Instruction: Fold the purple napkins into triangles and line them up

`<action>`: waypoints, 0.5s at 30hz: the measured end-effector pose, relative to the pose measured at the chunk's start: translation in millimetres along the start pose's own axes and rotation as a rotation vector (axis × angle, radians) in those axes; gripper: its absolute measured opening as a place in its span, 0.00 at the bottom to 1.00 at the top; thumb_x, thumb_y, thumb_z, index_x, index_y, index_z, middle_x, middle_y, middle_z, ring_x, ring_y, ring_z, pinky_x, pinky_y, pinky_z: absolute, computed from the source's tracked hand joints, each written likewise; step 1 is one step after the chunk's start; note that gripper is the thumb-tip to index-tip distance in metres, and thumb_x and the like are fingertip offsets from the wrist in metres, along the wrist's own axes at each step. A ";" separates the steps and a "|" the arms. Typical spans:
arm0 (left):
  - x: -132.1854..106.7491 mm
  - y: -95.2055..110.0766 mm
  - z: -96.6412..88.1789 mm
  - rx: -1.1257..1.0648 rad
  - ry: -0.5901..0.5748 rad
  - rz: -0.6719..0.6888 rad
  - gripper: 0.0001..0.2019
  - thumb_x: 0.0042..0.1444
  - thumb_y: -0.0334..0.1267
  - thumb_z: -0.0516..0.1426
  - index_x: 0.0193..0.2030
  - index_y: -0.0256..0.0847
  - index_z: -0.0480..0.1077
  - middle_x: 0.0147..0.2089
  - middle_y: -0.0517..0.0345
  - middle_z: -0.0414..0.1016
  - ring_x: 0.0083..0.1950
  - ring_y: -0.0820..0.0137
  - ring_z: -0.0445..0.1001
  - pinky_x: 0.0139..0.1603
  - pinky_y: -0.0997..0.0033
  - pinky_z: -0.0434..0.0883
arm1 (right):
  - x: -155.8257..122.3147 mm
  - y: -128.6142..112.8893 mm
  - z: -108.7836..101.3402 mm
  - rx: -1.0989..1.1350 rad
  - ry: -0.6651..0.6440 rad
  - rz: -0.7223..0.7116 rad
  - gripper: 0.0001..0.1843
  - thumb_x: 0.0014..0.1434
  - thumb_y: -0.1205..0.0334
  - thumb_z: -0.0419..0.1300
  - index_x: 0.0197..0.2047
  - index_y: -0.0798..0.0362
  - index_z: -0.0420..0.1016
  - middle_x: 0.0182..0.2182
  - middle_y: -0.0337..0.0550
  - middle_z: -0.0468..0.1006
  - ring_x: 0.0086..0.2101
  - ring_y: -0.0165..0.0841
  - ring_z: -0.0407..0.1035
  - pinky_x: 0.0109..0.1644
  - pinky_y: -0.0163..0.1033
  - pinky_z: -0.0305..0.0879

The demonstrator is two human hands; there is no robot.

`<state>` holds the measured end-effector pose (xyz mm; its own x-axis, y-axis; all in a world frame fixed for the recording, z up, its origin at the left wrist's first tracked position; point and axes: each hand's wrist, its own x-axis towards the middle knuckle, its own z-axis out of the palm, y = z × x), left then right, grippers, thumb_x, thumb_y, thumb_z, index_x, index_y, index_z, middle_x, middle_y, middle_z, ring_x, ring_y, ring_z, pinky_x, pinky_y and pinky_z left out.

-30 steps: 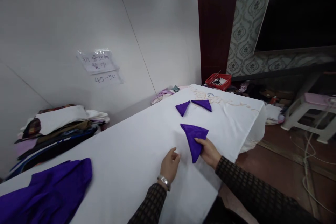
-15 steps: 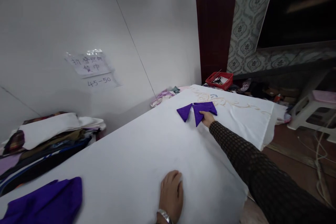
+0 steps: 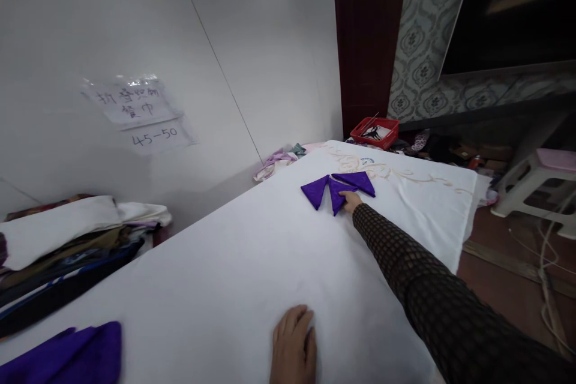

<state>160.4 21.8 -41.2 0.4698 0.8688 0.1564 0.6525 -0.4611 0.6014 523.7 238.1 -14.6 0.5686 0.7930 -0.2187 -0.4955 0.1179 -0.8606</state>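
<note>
Three purple folded napkins, shaped as triangles, lie fanned out near the far end of the white cloth. My right hand (image 3: 349,200) stretches out and pinches the edge of the middle folded napkin (image 3: 337,192). To its left is another triangular napkin (image 3: 315,191), and the right-hand napkin (image 3: 357,181) lies just beyond my fingers. My left hand (image 3: 293,342) rests palm down on the cloth at the near edge, fingers stretched, holding nothing. A purple cloth pile (image 3: 76,354) sits at the lower left, partly out of view.
The white cloth (image 3: 216,276) with a beige pattern covers the table. Folded garments (image 3: 85,234) are stacked at the left by the wall. At the far end stand a red basket (image 3: 375,133) and crumpled fabrics (image 3: 279,162). A plastic stool (image 3: 535,183) is on the right.
The middle napkin has shifted slightly left with my right hand, opening a gap to the right-hand one. The view has turned a little; my left hand stays on the cloth.
</note>
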 end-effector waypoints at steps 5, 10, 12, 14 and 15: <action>-3.0 1.8 4.3 0.151 0.180 0.175 0.17 0.56 0.35 0.49 0.47 0.50 0.74 0.49 0.53 0.75 0.52 0.59 0.72 0.49 0.53 0.72 | 0.2 -1.9 9.1 0.067 0.075 0.160 0.11 0.60 0.66 0.58 0.46 0.59 0.69 0.43 0.49 0.74 0.39 0.35 0.72 0.41 0.42 0.71; -3.5 6.6 6.9 0.210 0.263 0.184 0.16 0.55 0.34 0.49 0.45 0.47 0.75 0.48 0.52 0.76 0.51 0.59 0.72 0.49 0.54 0.72 | -13.3 -5.5 9.1 0.048 0.128 0.110 0.05 0.54 0.74 0.58 0.35 0.56 0.70 0.30 0.43 0.78 0.32 0.31 0.74 0.35 0.34 0.72; -3.2 7.9 4.7 0.224 0.242 0.182 0.16 0.55 0.34 0.49 0.45 0.46 0.74 0.49 0.52 0.75 0.51 0.59 0.72 0.49 0.54 0.72 | -19.6 -7.8 6.6 -0.010 0.137 0.073 0.06 0.52 0.73 0.59 0.34 0.55 0.69 0.28 0.41 0.77 0.31 0.30 0.73 0.34 0.34 0.72; -2.5 8.9 0.6 0.245 0.192 0.204 0.16 0.55 0.34 0.49 0.46 0.46 0.74 0.49 0.52 0.75 0.51 0.60 0.72 0.48 0.55 0.72 | -25.9 -10.3 1.9 -0.096 0.144 0.030 0.07 0.51 0.73 0.60 0.34 0.55 0.69 0.27 0.41 0.77 0.30 0.31 0.73 0.32 0.34 0.72; -2.1 9.5 -1.7 0.257 0.169 0.216 0.16 0.55 0.34 0.50 0.47 0.46 0.74 0.49 0.52 0.75 0.51 0.60 0.72 0.48 0.56 0.73 | -29.0 -11.5 -1.3 -0.150 0.147 0.007 0.08 0.50 0.73 0.60 0.34 0.55 0.69 0.28 0.41 0.77 0.30 0.31 0.73 0.32 0.34 0.72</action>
<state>164.6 15.9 -34.5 0.5222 0.7543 0.3979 0.6869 -0.6485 0.3279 513.7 213.0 1.0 0.6604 0.6968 -0.2799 -0.4024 0.0137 -0.9154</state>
